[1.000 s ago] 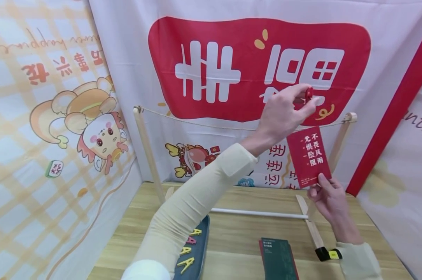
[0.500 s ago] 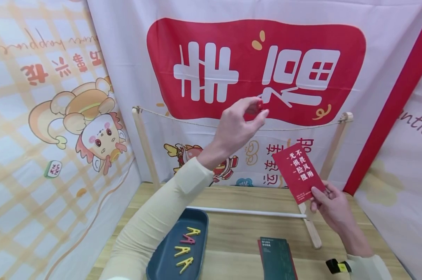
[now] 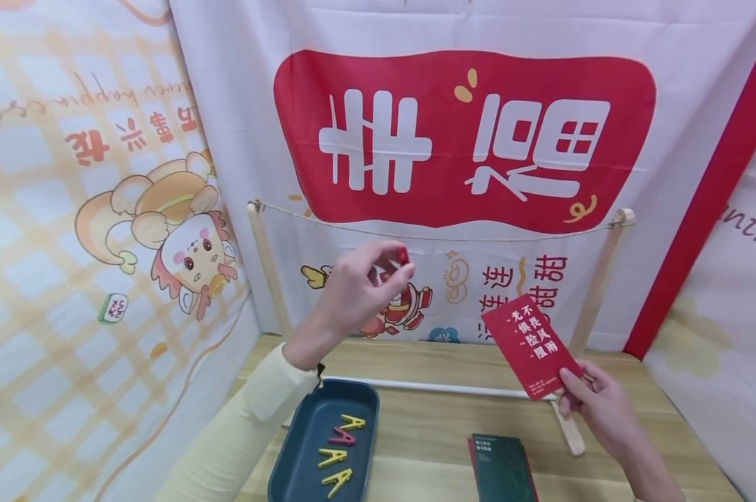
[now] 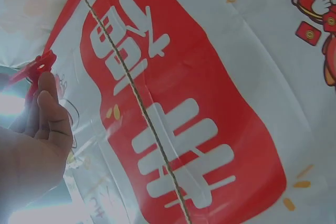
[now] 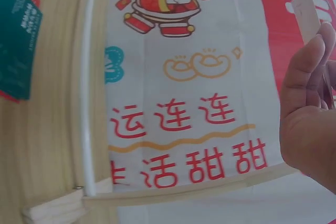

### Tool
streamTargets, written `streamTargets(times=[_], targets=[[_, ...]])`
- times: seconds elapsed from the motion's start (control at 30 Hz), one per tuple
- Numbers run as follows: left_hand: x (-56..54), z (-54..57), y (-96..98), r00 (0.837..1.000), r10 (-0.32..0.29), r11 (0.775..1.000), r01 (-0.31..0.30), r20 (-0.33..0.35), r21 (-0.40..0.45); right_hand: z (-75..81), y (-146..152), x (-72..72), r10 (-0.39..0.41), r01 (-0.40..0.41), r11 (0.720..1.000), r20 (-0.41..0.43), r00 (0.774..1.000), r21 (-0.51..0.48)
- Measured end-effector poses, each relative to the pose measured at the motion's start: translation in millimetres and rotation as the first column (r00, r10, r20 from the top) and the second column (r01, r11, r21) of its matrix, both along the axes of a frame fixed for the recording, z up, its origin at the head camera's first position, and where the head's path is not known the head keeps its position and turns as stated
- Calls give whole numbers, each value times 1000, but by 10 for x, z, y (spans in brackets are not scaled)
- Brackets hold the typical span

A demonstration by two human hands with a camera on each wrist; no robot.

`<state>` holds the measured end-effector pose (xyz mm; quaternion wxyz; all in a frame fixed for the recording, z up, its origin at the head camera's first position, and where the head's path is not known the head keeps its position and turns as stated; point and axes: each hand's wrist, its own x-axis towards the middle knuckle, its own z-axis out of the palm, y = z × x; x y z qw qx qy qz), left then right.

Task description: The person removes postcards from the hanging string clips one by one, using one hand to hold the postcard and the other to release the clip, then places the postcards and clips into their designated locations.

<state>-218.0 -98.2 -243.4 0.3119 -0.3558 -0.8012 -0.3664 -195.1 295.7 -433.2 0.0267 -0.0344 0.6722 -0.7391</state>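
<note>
My left hand (image 3: 359, 286) pinches a small red clothespin (image 3: 403, 255) in the air, a little below the string (image 3: 440, 238). In the left wrist view the red clothespin (image 4: 39, 67) shows at the fingertips. My right hand (image 3: 603, 404) holds a red card (image 3: 528, 348) with white writing by its lower right corner, thumb on the front. The right wrist view shows the card (image 5: 307, 14) nearly edge-on, above the curled fingers. The string hangs with a slight sag between two wooden posts (image 3: 597, 286).
A dark blue tray (image 3: 290, 446) at the front left holds several yellow clothespins (image 3: 336, 481) and a pink one (image 3: 342, 436). Green and red cards (image 3: 503, 467) lie stacked on the wooden table (image 3: 421, 432). A white rod (image 3: 440, 387) runs between the stand's feet. Printed cloth hangs behind.
My left hand has moved left and down from the right part of the string, keeping the red clothespin. My right hand has lowered the red card and tilted it to the left.
</note>
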Motion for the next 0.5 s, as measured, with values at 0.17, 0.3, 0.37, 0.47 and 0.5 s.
streamTargets(times=[0.17,0.3,0.37,0.47,0.5], targets=[[84,-198,-176,997,47,996,-42,57,-84,-143,39,3,-52,45,997,127,991,57],[104,-386,-327,988,78,987,-59,131,-146,-275,22,39,-96,81,994,212,973,78],[108,-484,-401,979,86,985,-56,183,-162,-350,6,69,-100,85,994,227,969,73],[116,-617,-500,960,84,985,-40,266,-169,-447,-20,110,-116,95,991,259,959,92],[121,-658,-532,954,84,984,-34,289,-175,-476,-23,120,-120,95,990,275,954,104]])
